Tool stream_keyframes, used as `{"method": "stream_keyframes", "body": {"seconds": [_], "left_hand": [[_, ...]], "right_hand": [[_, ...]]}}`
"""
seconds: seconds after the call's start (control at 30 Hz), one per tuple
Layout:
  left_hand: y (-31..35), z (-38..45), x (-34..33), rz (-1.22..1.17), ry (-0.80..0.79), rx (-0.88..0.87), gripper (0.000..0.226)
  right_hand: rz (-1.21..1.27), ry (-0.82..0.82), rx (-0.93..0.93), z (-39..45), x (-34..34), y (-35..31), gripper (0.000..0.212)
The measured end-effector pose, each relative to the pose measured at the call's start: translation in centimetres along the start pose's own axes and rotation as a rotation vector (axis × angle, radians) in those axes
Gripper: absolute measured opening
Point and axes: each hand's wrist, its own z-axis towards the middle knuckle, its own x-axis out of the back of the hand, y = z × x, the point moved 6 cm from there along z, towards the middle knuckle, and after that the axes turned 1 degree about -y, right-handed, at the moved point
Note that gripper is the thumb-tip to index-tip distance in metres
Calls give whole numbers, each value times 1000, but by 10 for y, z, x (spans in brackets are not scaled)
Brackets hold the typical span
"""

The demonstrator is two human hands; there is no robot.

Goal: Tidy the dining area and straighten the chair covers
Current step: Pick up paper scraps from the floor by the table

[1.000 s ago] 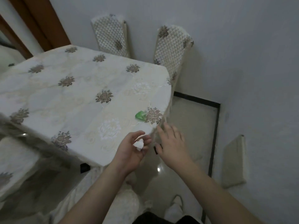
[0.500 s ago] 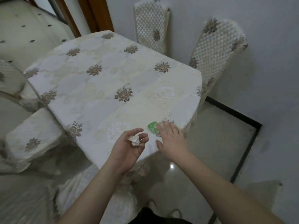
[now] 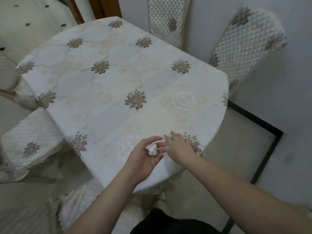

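A dining table (image 3: 104, 92) under a cream cloth with brown flower prints fills the middle of the view. My left hand (image 3: 143, 159) is palm up over the near corner, fingers curled around a crumpled white paper scrap (image 3: 151, 149). My right hand (image 3: 181, 147) lies flat on the cloth just to its right, covering a small green wrapper (image 3: 167, 144) of which only a sliver shows at the fingers. Whether the fingers grip the wrapper cannot be told. Two chairs with quilted covers (image 3: 168, 21) (image 3: 248, 46) stand at the far side against the wall.
A covered chair (image 3: 30, 141) stands at the table's left, another chair seat (image 3: 81, 200) lies just below the near edge. A white wall runs along the right, with tiled floor (image 3: 236, 149) and a black border strip beside the table. A wooden door frame (image 3: 101, 5) is at the back.
The view has shifted toward the table. My right hand came from beside the table edge onto the cloth and now covers the green wrapper. My left hand keeps the paper scrap.
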Motion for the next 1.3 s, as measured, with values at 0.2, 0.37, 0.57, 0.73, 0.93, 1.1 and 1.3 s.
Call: {"method": "stream_keyframes", "body": {"seconds": [0.2, 0.37, 0.57, 0.73, 0.93, 1.1, 1.3], "left_hand": [[9, 27, 9, 4, 33, 50, 25], [12, 45, 8, 37, 19, 84, 25], [7, 58, -12, 65, -40, 131, 20], [-11, 62, -39, 136, -111, 194, 22], [-47, 60, -78, 245, -207, 267, 13], [-86, 46, -115, 352, -309, 309, 17], [-139, 17, -147, 410, -347, 293, 25]], "right_hand": [[27, 122, -43, 17, -15, 4, 46], [59, 196, -24, 27, -11, 18, 28], [429, 179, -135, 11, -3, 50, 26], [978, 268, -375, -33, 11, 87, 12], [1741, 302, -580, -100, 8, 127, 40], [2156, 350, -545, -160, 9, 155, 53], [2359, 643, -588, -231, -10, 196, 60]]}}
